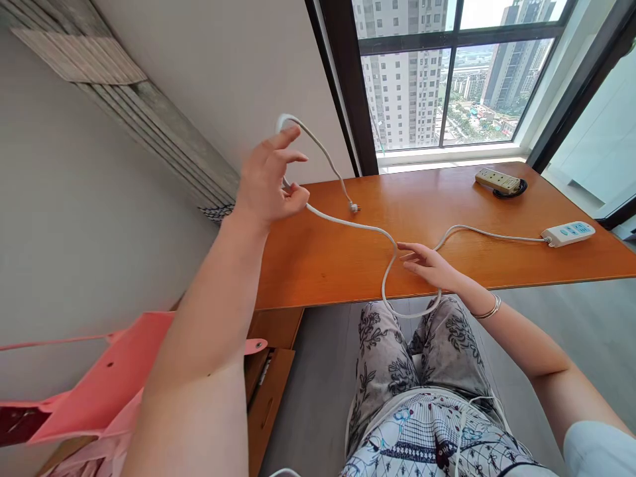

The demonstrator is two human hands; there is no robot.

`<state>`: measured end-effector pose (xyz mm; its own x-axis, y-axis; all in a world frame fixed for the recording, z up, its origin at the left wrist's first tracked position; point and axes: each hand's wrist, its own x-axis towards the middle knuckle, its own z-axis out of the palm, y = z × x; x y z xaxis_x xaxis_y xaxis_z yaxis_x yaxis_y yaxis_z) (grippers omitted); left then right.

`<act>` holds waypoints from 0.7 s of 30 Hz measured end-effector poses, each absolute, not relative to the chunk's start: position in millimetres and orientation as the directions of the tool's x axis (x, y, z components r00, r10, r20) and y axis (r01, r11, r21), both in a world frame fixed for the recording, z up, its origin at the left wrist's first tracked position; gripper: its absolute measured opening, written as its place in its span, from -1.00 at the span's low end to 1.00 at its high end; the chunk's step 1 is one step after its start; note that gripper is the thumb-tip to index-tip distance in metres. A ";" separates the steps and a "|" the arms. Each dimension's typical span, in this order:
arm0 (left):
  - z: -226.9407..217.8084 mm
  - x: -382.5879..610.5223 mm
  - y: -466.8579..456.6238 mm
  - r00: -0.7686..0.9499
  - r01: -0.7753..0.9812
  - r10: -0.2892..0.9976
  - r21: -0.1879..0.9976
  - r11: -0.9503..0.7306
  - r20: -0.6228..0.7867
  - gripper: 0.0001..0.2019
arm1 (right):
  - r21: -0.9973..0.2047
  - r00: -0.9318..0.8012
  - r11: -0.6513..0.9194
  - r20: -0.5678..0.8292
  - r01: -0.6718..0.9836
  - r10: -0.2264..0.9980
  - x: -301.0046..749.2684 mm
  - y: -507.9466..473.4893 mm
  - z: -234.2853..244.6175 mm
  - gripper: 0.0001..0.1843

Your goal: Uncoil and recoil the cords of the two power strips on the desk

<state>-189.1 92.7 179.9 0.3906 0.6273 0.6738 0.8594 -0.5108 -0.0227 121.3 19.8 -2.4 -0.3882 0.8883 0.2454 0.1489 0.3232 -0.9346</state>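
Note:
My left hand (271, 175) is raised above the table's left end, with a white power cord (355, 225) caught between its thumb and fingers. From this hand the cord arches over and drops to a plug (354, 207) at the tabletop. The other stretch runs right, loops below the table's front edge over my lap, and leads to a white power strip (569, 234) lying on the right. My right hand (428, 264) hovers at the front edge beside the cord, fingers stretched out and open. Whether its fingertips touch the cord I cannot tell.
The brown wooden table (318, 271) stands against a window. A beige power strip (497, 180) with a coiled black cord lies at its back right. Down on the left are a pink bag (106, 384) and a wooden drawer (271, 404). A grey curtain (163, 139) hangs along the left wall.

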 end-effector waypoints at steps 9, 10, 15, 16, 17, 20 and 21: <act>145.3 -283.9 107.7 0.002 0.968 0.826 0.207 -0.144 0.563 -0.69 | -0.613 -0.286 0.568 0.501 0.550 0.817 176.0 18.5 -10.6 -0.63; 142.1 -294.9 108.2 -0.042 0.970 0.822 0.219 -0.102 0.567 -0.70 | -0.574 -0.268 0.556 0.511 0.601 0.817 185.7 19.9 -12.6 -0.63; 125.6 -332.2 100.3 -0.145 0.974 0.862 0.223 0.039 0.486 -0.70 | -0.390 -0.176 0.420 0.525 0.820 0.833 232.0 29.8 -23.1 -0.58; 121.8 -337.1 97.3 -0.167 0.972 0.869 0.224 0.067 0.465 -0.70 | -0.362 -0.154 0.375 0.511 0.854 0.846 240.1 31.7 -25.1 -0.57; 117.7 -341.8 94.2 -0.190 0.969 0.876 0.229 0.095 0.443 -0.70 | -0.337 -0.132 0.329 0.494 0.882 0.860 248.0 33.4 -27.2 -0.56; 104.2 -358.1 86.3 -0.264 0.950 0.887 0.261 0.172 0.378 -0.71 | -0.270 -0.066 0.205 0.448 0.941 0.892 270.0 36.9 -33.3 -0.52; 99.5 -364.6 84.5 -0.291 0.940 0.891 0.276 0.199 0.349 -0.71 | -0.251 -0.047 0.172 0.438 0.953 0.898 276.8 37.4 -35.3 -0.50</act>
